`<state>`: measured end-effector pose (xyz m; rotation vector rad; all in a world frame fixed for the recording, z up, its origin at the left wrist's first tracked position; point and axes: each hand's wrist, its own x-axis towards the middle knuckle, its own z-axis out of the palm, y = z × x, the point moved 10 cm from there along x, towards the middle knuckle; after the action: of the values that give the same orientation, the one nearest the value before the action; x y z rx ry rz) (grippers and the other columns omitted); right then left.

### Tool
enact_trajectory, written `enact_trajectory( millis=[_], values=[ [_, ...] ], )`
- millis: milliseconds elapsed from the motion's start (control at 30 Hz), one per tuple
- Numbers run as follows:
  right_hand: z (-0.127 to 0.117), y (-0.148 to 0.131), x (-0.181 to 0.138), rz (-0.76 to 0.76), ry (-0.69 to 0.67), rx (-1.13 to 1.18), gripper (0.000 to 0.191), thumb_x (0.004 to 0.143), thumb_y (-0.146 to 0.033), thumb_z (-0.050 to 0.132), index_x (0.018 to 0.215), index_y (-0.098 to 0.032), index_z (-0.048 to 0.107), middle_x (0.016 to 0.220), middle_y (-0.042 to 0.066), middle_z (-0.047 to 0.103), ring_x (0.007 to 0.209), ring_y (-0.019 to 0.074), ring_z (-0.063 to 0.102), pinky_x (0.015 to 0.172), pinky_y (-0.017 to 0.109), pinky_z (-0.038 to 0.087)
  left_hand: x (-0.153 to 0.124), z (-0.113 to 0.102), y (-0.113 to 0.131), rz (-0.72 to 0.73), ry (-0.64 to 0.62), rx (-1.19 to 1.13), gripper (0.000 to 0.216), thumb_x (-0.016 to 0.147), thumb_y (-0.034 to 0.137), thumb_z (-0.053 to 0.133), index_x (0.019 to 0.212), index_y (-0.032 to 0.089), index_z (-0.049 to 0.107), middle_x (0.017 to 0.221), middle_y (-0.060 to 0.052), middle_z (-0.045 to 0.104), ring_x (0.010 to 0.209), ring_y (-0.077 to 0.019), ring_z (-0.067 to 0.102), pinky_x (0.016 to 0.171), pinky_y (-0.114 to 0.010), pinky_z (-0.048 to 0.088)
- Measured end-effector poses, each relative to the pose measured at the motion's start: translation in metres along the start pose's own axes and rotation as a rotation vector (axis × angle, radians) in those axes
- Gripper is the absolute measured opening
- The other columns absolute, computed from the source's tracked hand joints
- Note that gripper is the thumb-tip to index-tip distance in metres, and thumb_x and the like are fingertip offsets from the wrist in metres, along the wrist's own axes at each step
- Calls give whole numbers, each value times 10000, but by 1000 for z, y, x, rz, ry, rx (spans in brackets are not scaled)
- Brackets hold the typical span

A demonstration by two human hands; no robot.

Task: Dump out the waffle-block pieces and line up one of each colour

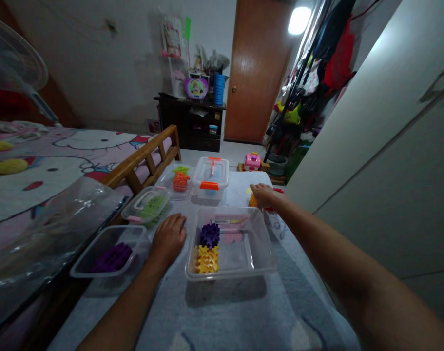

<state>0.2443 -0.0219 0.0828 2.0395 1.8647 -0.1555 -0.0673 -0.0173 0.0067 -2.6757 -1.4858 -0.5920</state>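
Observation:
My left hand (170,238) lies on the cloth-covered surface with its fingers stretched out, holding nothing, just left of a clear plastic bin (229,277). Inside that bin, a dark purple gear-shaped toy piece (210,236) and yellow gear-shaped pieces (207,259) sit along the left wall. Past the bin's far right corner, my right hand (264,196) is closed over an orange-yellow toy piece (253,201); its thumb is hidden. Red pieces (278,190) show partly behind that hand.
Purple pieces (114,257) lie in an open clear container (77,271) at left. Behind it are a lidded box with green pieces (152,207), a tray with orange pieces (181,181) and a clear box with orange latches (209,185). A wooden bed rail (144,155) borders the left side.

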Motion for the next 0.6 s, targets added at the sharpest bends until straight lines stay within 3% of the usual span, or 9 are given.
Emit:
enact_trajectory(
  millis=[67, 133, 367, 600],
  values=[
    [15, -2, 7, -6, -16, -36, 996, 565, -82, 871, 1442, -122, 403, 1460, 252, 501, 1373, 375, 465, 1087, 438, 422, 0, 0, 0, 5, -1, 3, 382, 919, 210, 444, 1220, 122, 662, 1314, -163, 646, 1247, -286, 575, 1101, -430, 424],
    [23, -3, 13, -26, -12, -43, 917, 621, -65, 825, 1433, -125, 403, 1423, 249, 534, 1326, 357, 519, 1046, 420, 446, 0, -1, 0, 6, 0, 2, 382, 918, 209, 444, 1219, 122, 662, 1311, -162, 648, 1245, -285, 578, 1104, -426, 422],
    [38, -2, 27, -65, 23, -54, 415, 902, -136, 545, 1314, -98, 531, 1298, 243, 616, 1165, 322, 641, 905, 390, 504, 0, -2, 0, -1, 12, -5, 373, 910, 200, 458, 1211, 120, 664, 1304, -164, 650, 1243, -287, 580, 1102, -432, 424],
    [44, -7, 31, -120, -31, -75, 330, 913, -194, 574, 1227, -120, 644, 1280, 229, 648, 1160, 315, 655, 922, 391, 501, -1, -5, 1, -16, 14, -28, 370, 910, 194, 458, 1211, 122, 661, 1302, -165, 652, 1244, -292, 578, 1086, -445, 441]
  ],
)
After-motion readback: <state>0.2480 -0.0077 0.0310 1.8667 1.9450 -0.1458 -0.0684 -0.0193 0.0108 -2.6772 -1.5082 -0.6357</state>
